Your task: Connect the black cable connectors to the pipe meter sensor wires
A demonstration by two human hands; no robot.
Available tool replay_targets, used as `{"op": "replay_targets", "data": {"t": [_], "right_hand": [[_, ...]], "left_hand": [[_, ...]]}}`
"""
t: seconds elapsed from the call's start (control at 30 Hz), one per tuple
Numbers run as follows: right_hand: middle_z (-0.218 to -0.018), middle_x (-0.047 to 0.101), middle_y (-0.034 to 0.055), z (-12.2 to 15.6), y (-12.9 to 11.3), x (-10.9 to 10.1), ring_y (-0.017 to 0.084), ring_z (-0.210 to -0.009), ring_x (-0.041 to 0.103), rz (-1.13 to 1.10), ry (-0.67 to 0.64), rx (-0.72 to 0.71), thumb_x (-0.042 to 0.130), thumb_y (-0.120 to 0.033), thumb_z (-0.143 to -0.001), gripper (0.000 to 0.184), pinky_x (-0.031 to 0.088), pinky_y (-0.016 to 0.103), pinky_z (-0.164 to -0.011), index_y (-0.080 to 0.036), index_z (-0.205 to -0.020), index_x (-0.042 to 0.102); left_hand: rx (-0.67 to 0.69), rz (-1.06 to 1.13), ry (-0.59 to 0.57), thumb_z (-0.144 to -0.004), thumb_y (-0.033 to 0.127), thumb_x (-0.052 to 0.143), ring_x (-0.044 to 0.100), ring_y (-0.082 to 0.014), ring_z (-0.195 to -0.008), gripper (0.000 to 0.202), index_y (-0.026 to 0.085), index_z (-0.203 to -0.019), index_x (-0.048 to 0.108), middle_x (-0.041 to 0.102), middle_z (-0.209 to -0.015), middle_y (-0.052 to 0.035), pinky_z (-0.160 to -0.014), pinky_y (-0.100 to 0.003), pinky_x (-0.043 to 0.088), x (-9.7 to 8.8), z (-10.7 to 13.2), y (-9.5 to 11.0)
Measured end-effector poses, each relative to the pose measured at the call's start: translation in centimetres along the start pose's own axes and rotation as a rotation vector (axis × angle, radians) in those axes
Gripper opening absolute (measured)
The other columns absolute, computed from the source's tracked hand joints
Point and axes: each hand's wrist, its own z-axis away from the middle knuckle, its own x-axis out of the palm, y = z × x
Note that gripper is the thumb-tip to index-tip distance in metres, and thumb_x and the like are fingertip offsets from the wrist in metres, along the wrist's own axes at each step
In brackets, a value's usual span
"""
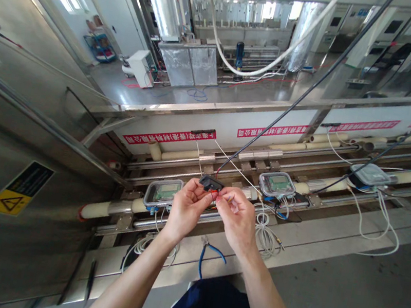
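My left hand point(188, 209) is closed round a small black plastic housing point(210, 182), its thumb and fingers at the housing's left end. A black cable point(255, 133) runs from near the housing up to the right. My right hand point(237, 220) is pinched on thin red and yellow wires point(216, 196) just below the housing, its fingertips close to my left thumb. The wire ends are hidden by my fingers. Beyond and beside my hands are clear-lidded boxes with green circuit boards, one at left point(164, 190) and one at right point(277, 184).
Blue-handled cutting pliers point(208, 256) lie on the metal ledge point(190, 248) in front of me. Coiled white cables point(268, 237) hang to the right. Metal rails and pipes run across behind my hands. A steel wall with a warning label point(19, 188) stands at left.
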Motion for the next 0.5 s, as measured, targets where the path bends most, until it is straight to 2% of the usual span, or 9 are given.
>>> {"op": "replay_targets", "data": {"t": [0.27, 0.4, 0.5], "right_hand": [[-0.081, 0.059, 0.002, 0.0, 0.0, -0.1, 0.012, -0.072, 0.055, 0.032, 0.008, 0.027, 0.059, -0.029, -0.079, 0.018, 0.045, 0.024, -0.063, -0.018, -0.065, 0.055], [-0.083, 0.063, 0.003, 0.5, 0.4, 0.1, 0.012, -0.07, 0.057, -0.046, 0.013, 0.123, 0.062, -0.034, -0.078, 0.018, 0.046, 0.024, -0.063, -0.018, -0.071, 0.059], [-0.074, 0.064, 0.0017, 1.6, 1.0, 0.2, 0.011, -0.061, 0.056, -0.17, 0.039, 0.233, 0.064, -0.039, -0.077, 0.022, 0.046, 0.023, -0.056, -0.018, -0.075, 0.06]], "left_hand": [[0.025, -0.001, -0.015, -0.073, 0.02, 0.072, 0.064, -0.0143, -0.084, 0.028, 0.015, -0.089, 0.051, 0.068, -0.091, -0.006, -0.079, -0.022, 0.051, 0.1, 0.0, -0.2], [0.039, -0.015, -0.044, -0.075, 0.02, 0.07, 0.064, -0.0146, -0.086, 0.027, 0.015, -0.094, 0.051, 0.066, -0.095, -0.0063, -0.079, -0.022, 0.05, 0.0, 0.1, -0.4], [0.01, -0.047, -0.098, -0.076, 0.021, 0.069, 0.062, -0.0168, -0.091, 0.026, 0.015, -0.096, 0.052, 0.065, -0.1, -0.0076, -0.08, -0.024, 0.05, -0.1, 0.2, -0.7]]}}
